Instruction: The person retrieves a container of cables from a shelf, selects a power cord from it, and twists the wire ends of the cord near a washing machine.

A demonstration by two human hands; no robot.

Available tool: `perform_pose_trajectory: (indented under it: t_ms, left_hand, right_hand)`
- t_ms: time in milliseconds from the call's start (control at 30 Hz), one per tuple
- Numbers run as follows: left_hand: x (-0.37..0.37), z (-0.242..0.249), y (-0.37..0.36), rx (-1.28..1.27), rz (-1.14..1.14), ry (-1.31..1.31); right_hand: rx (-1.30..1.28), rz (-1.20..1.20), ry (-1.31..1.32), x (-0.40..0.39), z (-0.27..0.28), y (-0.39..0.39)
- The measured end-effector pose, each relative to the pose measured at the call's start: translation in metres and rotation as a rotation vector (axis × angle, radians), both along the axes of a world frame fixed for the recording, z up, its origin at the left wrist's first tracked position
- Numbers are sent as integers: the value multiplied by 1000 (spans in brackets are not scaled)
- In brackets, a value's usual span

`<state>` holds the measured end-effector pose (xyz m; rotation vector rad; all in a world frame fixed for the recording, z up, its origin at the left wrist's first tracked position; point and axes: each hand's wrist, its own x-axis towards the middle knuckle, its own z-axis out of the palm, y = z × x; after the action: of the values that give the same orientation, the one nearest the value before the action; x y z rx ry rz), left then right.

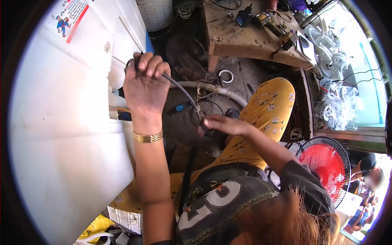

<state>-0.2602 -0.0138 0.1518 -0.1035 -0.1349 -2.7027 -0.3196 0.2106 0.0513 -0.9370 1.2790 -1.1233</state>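
A dark cable [182, 89] runs between my two hands. My left hand [148, 79], palm toward me and a gold watch on its wrist, has its fingers curled round the upper end beside the white cabinet [81, 122]. Lower down, my right hand [220, 124] is closed on the lower part, where a tied or frayed bit [197, 109] shows. What lies just under the right fingers is dark and hard to make out. Near the cable, a small blue-ended object [183, 106] lies above the floor area.
A thick grey hose [216, 88] curves behind the cable, with a white ring [226, 76] beyond. A wooden bench [237, 36] carries a cordless drill [288, 41]. Clear bags of tubing [335, 98] hang at right. A red fan [324, 169] stands lower right; another person [361, 163] is beyond.
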Motion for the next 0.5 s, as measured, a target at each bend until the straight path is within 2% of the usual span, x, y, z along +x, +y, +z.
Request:
perform_pose_trajectory:
  t_ms: [67, 167, 267, 300, 367, 400, 467, 500]
  left_hand:
    - [-13, 10, -13, 132, -21, 65]
    - [-25, 37, -44, 185, 5, 224]
    - [-21, 76, -70, 284, -14, 312]
    - [-21, 80, -70, 301, -102, 402]
    - [-20, 81, -54, 203, -75, 291]
    - [-20, 84, -43, 149, -61, 235]
    - [-25, 54, -33, -42, -63, 331]
    - [-25, 50, -25, -58, -60, 299]
  right_hand:
    - [-13, -60, 156, 8, -12, 19]
    - [113, -256, 642, 28, -48, 42]
    - [447, 32, 873, 35, -75, 51]
    - [344, -57, 846, 33, -79, 48]
    - [136, -226, 778, 28, -87, 37]
    - [108, -339, 665, 25, -81, 33]
    - [57, -564, 433, 18, -64, 29]
    - [9, -632, 357, 13, -50, 27]
